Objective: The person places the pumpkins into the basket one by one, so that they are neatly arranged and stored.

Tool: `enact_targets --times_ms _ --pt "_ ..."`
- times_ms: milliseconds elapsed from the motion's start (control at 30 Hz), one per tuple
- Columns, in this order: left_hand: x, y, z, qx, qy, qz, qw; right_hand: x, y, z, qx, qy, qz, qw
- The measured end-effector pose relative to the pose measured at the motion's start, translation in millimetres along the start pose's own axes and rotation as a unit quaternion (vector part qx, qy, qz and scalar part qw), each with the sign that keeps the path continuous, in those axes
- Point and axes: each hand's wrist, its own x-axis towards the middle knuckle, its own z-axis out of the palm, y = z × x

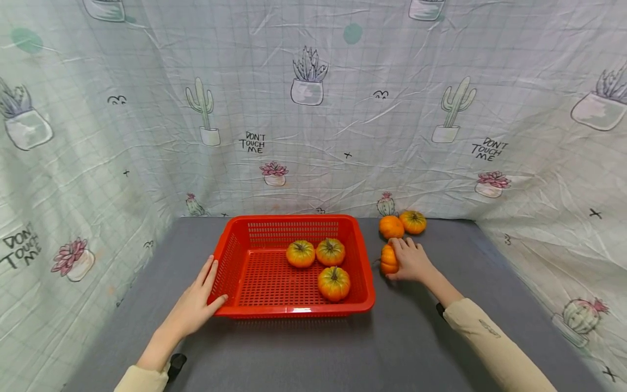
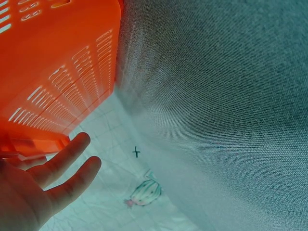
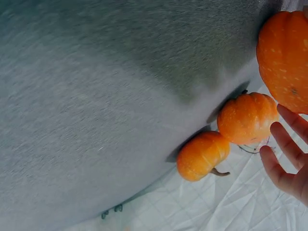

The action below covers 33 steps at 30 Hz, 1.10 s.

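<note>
A red plastic basket (image 1: 294, 311) stands on the table with three small orange-yellow pumpkins (image 1: 334, 283) in its right half. My left hand (image 1: 192, 305) rests at the basket's left rim, its fingers fairly straight and the thumb near the front corner. Right of the basket, my right hand (image 1: 410, 260) grips another small pumpkin (image 1: 389, 260) between thumb and fingers, and this pumpkin lies on its side. Behind that hand sit an orange pumpkin (image 1: 391, 227) and a yellow-orange pumpkin (image 1: 413, 222), side by side; both also show in the right wrist view.
A grey cloth-covered table (image 1: 294, 354) lies under everything. Around its back and sides hangs a pale curtain (image 1: 343, 163) printed with cacti and potted plants. The basket's slotted side wall (image 2: 62, 72) rises beside the left hand.
</note>
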Motion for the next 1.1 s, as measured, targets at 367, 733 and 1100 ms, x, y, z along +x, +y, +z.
enact_targets --times_ms 367,733,1100 --pt "0.0 -0.2 -0.5 0.002 0.003 0.006 1.0 -8.4 -0.7 -5.9 -0.015 -0.004 0.007 0.9999" --pt "-0.3 -0.3 -0.2 0.002 0.005 0.008 1.0 -9.5 -2.0 -8.3 -0.016 -0.018 0.024 0.9994" --pt "-0.9 0.4 -0.5 0.001 0.003 0.003 1.0 -9.1 -5.2 -12.3 -0.002 0.002 0.028 0.9996"
